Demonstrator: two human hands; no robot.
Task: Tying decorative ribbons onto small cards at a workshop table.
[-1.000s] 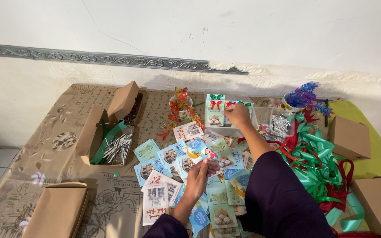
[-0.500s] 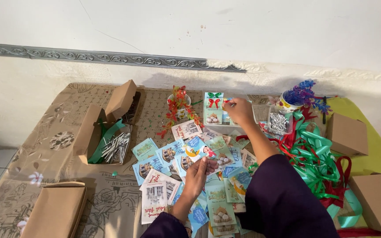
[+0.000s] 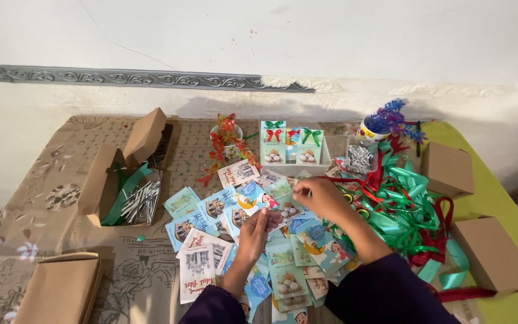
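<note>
- Head view: the left hand (image 3: 258,231) rests with fingers loosely curled on the spread of printed cards (image 3: 253,237) at table centre; whether it pinches one I cannot tell.
- The right hand (image 3: 318,197), at two o'clock from the left, hovers over the same pile with fingertips drawn together as if pinching a card edge.
- At twelve o'clock stand small bowed gift boxes (image 3: 289,144); at three o'clock lies a tangle of green and red ribbon (image 3: 409,213); at nine o'clock an open cardboard box (image 3: 118,180) holds silvery strips.
- Risk, as I judge it: the glossy cards overlap loosely, so a sliding palm may fan them off the near edge; a sleeve could snag ribbon.
</note>
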